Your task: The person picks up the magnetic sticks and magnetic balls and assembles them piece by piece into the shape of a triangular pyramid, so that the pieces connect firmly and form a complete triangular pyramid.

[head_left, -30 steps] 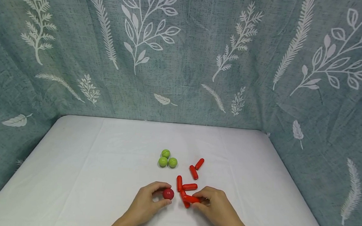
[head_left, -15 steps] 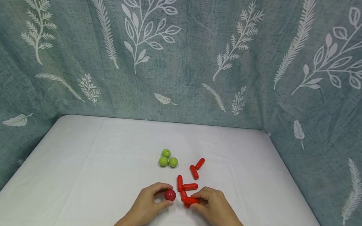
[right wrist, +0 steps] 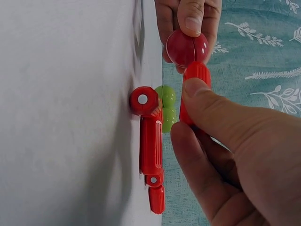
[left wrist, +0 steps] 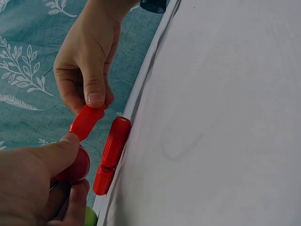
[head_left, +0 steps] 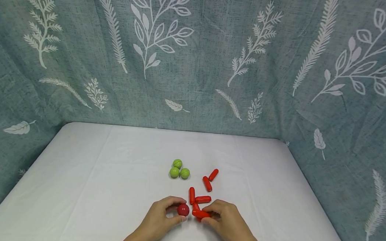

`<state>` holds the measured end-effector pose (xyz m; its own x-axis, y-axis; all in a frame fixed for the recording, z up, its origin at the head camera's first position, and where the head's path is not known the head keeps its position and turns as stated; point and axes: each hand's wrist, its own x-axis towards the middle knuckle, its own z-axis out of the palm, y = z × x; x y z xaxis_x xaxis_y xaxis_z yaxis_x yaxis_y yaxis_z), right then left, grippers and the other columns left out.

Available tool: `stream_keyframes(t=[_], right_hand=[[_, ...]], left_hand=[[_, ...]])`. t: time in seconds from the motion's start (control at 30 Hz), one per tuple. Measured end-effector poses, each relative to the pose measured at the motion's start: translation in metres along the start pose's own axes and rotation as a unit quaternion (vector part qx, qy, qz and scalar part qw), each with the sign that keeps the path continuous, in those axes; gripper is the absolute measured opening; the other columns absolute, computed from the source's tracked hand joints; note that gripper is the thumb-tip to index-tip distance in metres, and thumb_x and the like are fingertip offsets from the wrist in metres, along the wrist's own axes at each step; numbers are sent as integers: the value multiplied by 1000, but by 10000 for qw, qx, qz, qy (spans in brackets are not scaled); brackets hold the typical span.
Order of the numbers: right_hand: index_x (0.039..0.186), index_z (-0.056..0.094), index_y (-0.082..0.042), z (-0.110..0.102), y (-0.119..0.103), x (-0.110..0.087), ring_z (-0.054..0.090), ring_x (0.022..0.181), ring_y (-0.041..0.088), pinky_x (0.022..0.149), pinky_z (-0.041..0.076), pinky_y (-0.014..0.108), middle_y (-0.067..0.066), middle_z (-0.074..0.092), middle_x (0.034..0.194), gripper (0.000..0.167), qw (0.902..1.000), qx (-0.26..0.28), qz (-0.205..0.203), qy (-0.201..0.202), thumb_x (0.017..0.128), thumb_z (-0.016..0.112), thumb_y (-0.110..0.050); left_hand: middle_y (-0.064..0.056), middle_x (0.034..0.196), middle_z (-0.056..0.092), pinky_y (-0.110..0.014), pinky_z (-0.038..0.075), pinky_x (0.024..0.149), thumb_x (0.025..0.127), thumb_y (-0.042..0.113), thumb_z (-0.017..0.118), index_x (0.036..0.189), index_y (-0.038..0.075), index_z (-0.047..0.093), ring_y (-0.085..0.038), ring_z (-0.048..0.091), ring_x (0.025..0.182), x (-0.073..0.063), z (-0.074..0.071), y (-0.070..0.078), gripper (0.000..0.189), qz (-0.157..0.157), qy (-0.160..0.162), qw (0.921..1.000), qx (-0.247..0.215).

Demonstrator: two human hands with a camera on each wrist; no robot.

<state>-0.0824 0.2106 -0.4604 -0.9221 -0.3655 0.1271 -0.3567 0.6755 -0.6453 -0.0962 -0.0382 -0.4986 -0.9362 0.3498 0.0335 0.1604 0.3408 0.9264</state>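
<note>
My left hand pinches a dark red ball between thumb and fingers. Facing it, my right hand pinches a short red ribbed rod, one end pointed at the ball. In the head view a narrow gap separates rod and ball; the right wrist view has the ball and the rod meeting or overlapping, so contact is unclear. Under the held rod lies another red rod, partly hidden. Pale discs show on the ends of loose rods in the right wrist view.
Beyond the hands, an upright rod and a sideways rod lie close together. Farther off are two more rods. Three green balls sit clustered on the white table. A patterned teal cloth hangs behind.
My left hand has brought the dark red ball slightly right and nearer me. The right hand's rod has moved left, so the gap between them has narrowed.
</note>
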Motion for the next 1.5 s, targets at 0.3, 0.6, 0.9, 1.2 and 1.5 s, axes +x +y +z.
stream_keyframes(t=[0.3, 0.6, 0.9, 1.2, 1.5], right_hand=[[101, 80, -20, 1, 0, 1, 59, 75, -5, 70, 56, 17, -15, 68, 88, 22, 10000, 5, -79, 22, 80, 86, -13], [98, 80, -22, 3, -1, 2, 59, 75, -5, 69, 55, 17, -15, 68, 87, 21, 9999, 27, -138, -1, 80, 87, -14], [98, 80, -21, 3, -2, 2, 57, 74, -6, 68, 54, 17, -15, 68, 87, 20, 9999, -91, -79, -6, 80, 87, -15], [99, 80, -18, 3, -4, 2, 58, 73, -6, 67, 55, 17, -12, 69, 87, 21, 9999, -92, -40, 61, 79, 87, -15], [99, 79, -15, 5, -5, 1, 60, 73, -6, 67, 56, 16, -9, 71, 89, 22, 9999, -35, -12, 126, 79, 88, -13]], left_hand=[[5, 120, 70, -27, 55, 98, 86, 23, 83, 124, 17, 69, -10, 68, 107, -1, 2, 1, 40, 23, 16, 10000, 31], [3, 121, 71, -28, 55, 98, 86, 19, 83, 124, 14, 69, -9, 69, 107, -2, 3, 1, 40, 87, -41, 9998, -170], [3, 120, 70, -28, 56, 97, 86, 20, 83, 125, 14, 69, -9, 68, 106, -2, 4, 2, 42, 109, -34, 9998, -168], [-1, 120, 69, -22, 56, 94, 86, 18, 83, 126, 11, 67, -12, 66, 107, -1, 5, 2, 43, 267, 82, 9987, -419], [-6, 122, 68, -24, 57, 93, 87, 16, 82, 125, 5, 66, -14, 67, 106, -2, 9, 1, 42, 338, 411, 9972, -524]])
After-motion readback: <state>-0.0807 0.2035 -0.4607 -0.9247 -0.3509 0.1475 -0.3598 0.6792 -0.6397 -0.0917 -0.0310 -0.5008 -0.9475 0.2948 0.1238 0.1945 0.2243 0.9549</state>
